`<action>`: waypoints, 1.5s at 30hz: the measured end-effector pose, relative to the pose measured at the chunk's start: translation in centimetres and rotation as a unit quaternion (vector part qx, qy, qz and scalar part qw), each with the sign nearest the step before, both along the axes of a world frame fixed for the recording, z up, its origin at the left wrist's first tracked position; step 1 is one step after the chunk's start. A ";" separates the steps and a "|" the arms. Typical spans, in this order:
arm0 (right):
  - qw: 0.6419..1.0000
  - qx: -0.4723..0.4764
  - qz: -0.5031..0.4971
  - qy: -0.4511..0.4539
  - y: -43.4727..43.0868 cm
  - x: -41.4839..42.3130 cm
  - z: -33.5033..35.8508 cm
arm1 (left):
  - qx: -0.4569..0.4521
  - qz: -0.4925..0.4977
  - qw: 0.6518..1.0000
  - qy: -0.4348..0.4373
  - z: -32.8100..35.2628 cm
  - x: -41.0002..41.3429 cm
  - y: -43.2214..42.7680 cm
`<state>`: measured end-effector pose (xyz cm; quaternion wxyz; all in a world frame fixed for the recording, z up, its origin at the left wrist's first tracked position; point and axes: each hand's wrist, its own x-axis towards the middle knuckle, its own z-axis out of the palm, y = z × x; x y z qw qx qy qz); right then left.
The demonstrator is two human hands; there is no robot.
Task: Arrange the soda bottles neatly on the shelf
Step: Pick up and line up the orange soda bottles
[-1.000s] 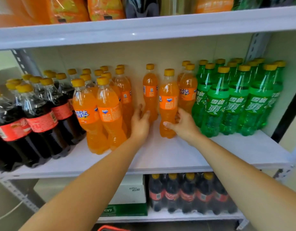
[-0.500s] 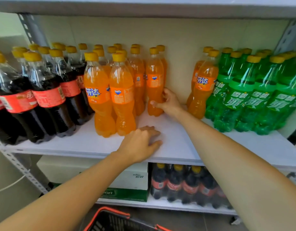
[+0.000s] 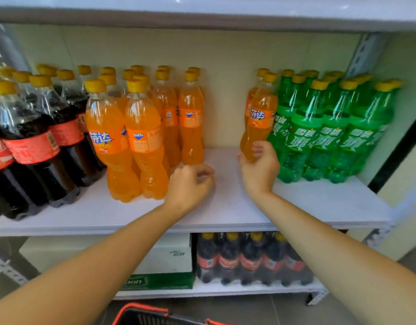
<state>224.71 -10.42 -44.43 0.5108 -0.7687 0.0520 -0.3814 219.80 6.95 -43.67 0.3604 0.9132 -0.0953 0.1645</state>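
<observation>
The white middle shelf carries dark cola bottles on the left, a group of orange Fanta bottles beside them, and green Sprite bottles on the right. Two orange bottles stand apart against the green ones. My right hand grips the lower part of the front one, an orange Fanta bottle. My left hand hovers over the shelf just right of the orange group, fingers loosely curled, holding nothing.
A bare gap of shelf lies between the orange group and the two stray orange bottles. The lower shelf holds a cola pack and cartons. A basket with a red rim sits below. An upper shelf board overhangs.
My right hand left the orange bottle it had set by the group and moved right onto a stray orange bottle. My left hand lifted off the shelf edge and moved up.
</observation>
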 end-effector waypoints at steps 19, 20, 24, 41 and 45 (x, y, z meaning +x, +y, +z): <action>0.980 -0.088 -0.089 0.156 -1.9 1.4 1.6 | -0.345 -0.118 0.926 0.098 1.3 17.3 -8.4; 0.981 -0.090 -0.078 0.155 -2.1 0.6 1.5 | -0.332 -0.134 0.928 0.100 1.2 17.7 -8.7; 0.986 -0.078 -0.033 0.144 -3.4 -2.4 1.6 | -0.268 -0.148 0.948 0.085 1.4 18.3 -9.9; 0.973 0.094 0.177 0.117 -6.3 -7.5 2.2 | -0.260 -0.147 0.953 0.047 0.9 8.3 -6.7; 0.961 0.106 0.227 0.119 -6.2 -10.0 2.6 | -0.216 -0.161 0.961 0.069 1.5 3.0 -4.0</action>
